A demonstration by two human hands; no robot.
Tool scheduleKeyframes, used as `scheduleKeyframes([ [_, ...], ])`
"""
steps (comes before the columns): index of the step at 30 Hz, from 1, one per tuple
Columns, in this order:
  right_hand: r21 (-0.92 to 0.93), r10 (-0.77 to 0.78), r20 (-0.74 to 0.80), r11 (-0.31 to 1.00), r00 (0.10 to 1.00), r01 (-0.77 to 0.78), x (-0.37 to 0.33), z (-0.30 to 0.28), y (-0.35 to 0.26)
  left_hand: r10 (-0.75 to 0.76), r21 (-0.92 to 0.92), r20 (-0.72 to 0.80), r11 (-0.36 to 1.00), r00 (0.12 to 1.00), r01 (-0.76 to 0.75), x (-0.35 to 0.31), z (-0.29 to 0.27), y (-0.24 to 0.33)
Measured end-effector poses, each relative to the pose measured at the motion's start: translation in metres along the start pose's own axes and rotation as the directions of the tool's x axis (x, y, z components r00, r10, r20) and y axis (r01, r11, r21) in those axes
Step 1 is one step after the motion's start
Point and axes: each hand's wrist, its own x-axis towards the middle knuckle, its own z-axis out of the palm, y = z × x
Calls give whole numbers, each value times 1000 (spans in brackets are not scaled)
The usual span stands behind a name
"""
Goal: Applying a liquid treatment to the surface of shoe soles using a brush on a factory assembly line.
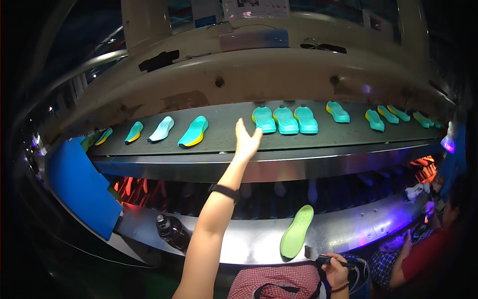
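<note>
My left hand (247, 141) stretches out over the dark conveyor belt (224, 142), thumb spread from the fingers, with nothing in it. Just to its right stand three teal shoe soles (285, 121) side by side. To its left lies a teal sole with a yellow edge (194, 132). Low in view, my right hand (336, 271) is closed round the dark handle of a brush (312, 254). The bristles are beside the heel of a lime-green sole (297, 232), which lies on the metal ledge (249, 239); whether they touch it, I cannot tell.
A dark bottle (172, 232) stands on the ledge at the left, near a blue panel (82, 187). More teal soles (338, 112) lie along the belt. Under it, a lower level glows red at both ends. Another person (423, 254) sits close by at the right.
</note>
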Motion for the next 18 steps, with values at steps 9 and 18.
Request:
scheduleKeyframes([
  [9, 89, -53, 112, 995, 992, 43, 15, 12, 15, 43, 670, 327, 694, 944, -264, -5, 23, 21],
  [18, 42, -74, 110, 997, 991, 70, 4, 15, -2, 639, 695, 229, 420, 734, -584, -22, 8, 26],
])
